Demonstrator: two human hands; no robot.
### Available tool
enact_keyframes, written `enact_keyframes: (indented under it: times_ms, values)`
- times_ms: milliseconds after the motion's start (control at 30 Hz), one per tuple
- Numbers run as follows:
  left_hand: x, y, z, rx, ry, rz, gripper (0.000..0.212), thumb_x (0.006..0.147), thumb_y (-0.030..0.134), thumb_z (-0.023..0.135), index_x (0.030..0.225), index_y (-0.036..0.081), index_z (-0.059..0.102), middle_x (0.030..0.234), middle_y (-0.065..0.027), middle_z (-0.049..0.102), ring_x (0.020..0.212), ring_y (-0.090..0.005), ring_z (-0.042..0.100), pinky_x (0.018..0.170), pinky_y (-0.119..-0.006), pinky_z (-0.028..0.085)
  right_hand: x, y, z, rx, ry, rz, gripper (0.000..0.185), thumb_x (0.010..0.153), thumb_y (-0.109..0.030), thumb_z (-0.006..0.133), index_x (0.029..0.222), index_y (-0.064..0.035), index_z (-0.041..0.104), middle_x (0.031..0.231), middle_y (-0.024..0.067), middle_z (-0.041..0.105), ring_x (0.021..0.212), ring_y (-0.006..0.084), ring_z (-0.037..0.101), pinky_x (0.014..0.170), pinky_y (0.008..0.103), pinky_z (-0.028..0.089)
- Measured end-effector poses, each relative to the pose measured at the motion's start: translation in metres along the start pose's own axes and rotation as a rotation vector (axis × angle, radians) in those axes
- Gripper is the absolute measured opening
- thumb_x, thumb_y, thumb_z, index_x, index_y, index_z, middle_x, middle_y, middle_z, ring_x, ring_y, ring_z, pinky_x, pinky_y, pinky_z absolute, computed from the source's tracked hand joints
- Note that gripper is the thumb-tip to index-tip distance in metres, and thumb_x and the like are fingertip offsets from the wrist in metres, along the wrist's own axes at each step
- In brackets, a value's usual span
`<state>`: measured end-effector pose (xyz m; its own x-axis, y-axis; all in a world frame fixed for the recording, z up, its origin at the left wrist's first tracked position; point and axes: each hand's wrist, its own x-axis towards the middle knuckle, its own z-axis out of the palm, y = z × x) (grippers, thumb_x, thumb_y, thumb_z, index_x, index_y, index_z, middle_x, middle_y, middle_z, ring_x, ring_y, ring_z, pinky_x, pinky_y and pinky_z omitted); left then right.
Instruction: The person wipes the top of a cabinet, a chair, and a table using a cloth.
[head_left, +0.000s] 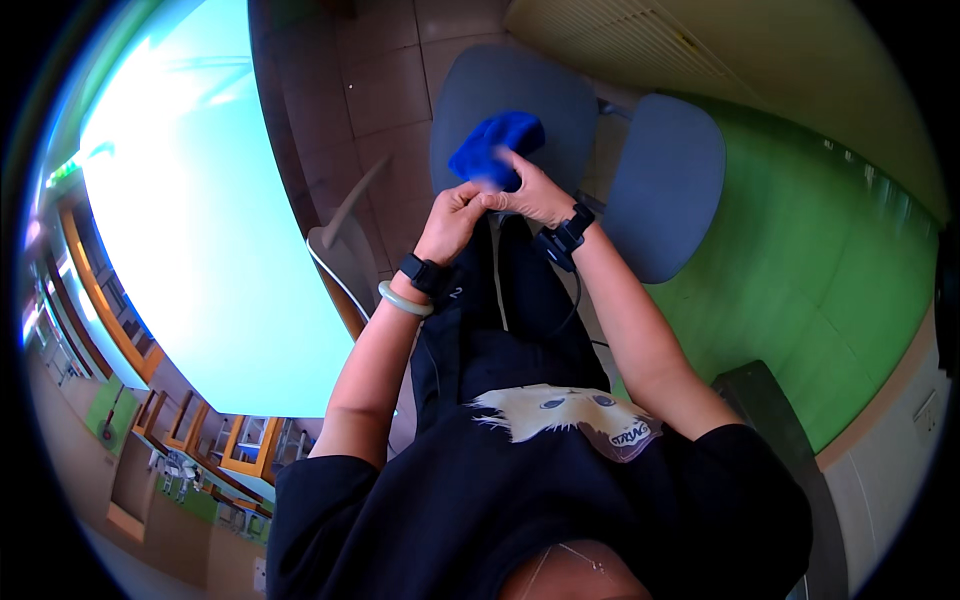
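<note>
A bright blue cloth (504, 135) is bunched up above the seat of a grey office chair (555, 82). My right hand (538, 193) grips it from the right, with blurred fingertips lying over the fabric. At the cloth's lower edge, the fingers of my left hand (450, 217) pinch together beside my right thumb. Both hands meet there, and the exact grip of the left fingertips is blurred. Black bands sit on both wrists, and a pale bangle (405, 300) circles the left one.
To the left stretches a large white table (225, 262), brightly lit. A pale chair (349, 244) stands beside its edge. The grey chair's backrest (667, 187) is on the right, before a green wall (810, 255). A cable (576, 300) hangs from my right wristband. Wooden-framed furniture (247, 450) lies at lower left.
</note>
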<state>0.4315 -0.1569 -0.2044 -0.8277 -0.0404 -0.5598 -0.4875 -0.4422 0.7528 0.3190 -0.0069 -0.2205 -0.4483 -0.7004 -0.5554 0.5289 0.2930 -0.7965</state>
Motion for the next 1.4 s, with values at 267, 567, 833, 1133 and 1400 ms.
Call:
enact_keyframes:
  times_ms: [267, 567, 833, 1133, 1400]
  values:
    - [-0.005, 0.032, -0.008, 0.579, -0.028, 0.208, 0.015, 0.099, 0.011, 0.06, 0.105, -0.003, 0.064, 0.089, -0.0085, 0.065, 0.084, -0.0195, 0.062, 0.077, -0.03, 0.049, -0.001, -0.006, -0.003, -0.338, -0.006, -0.127, 0.058, 0.071, -0.021, 0.086, 0.12, -0.0042, 0.059, 0.115, 0.0108, 0.062, 0.11, 0.0273, 0.06, 0.098, 0.0337, 0.046]
    - [-0.003, 0.081, -0.009, 1.056, -0.071, 0.432, 0.011, 0.089, 0.011, 0.064, 0.098, 0.012, 0.069, 0.081, -0.0081, 0.062, 0.076, -0.0303, 0.063, 0.067, -0.039, 0.051, -0.017, 0.049, -0.029, -0.573, 0.305, -0.147, 0.042, 0.071, 0.018, 0.05, 0.1, -0.0072, 0.066, 0.103, 0.0148, 0.068, 0.101, 0.0374, 0.065, 0.086, 0.0378, 0.052]
    - [0.06, 0.096, -0.021, 1.327, 0.197, 0.731, 0.014, 0.083, 0.01, 0.069, 0.094, 0.017, 0.072, 0.073, -0.0008, 0.056, 0.073, -0.0199, 0.054, 0.066, -0.033, 0.043, 0.014, 0.0, -0.087, -0.567, 0.753, -0.321, 0.041, 0.072, 0.02, 0.047, 0.096, -0.0054, 0.068, 0.099, 0.0119, 0.069, 0.097, 0.0307, 0.068, 0.088, 0.0333, 0.051]
    - [0.087, 0.024, -0.036, 1.252, 0.219, 0.717, 0.017, 0.082, 0.008, 0.07, 0.096, 0.017, 0.074, 0.078, -0.0012, 0.057, 0.076, -0.0215, 0.053, 0.068, -0.034, 0.043, 0.02, 0.054, -0.088, -0.891, 0.882, -0.302, 0.05, 0.068, 0.019, 0.05, 0.091, -0.0172, 0.076, 0.12, 0.0054, 0.063, 0.128, 0.0329, 0.049, 0.108, 0.0425, 0.041]
    - [0.113, -0.124, -0.062, 1.523, -0.037, 0.131, 0.059, 0.089, 0.022, 0.073, 0.143, 0.023, 0.051, 0.151, -0.0157, 0.044, 0.142, -0.0395, 0.037, 0.115, -0.052, 0.035, 0.056, 0.169, -0.095, -0.831, 0.569, 0.332, 0.068, 0.083, -0.005, 0.06, 0.146, -0.0281, 0.048, 0.16, 0.0185, 0.024, 0.146, 0.0443, 0.021, 0.118, 0.0509, 0.029]
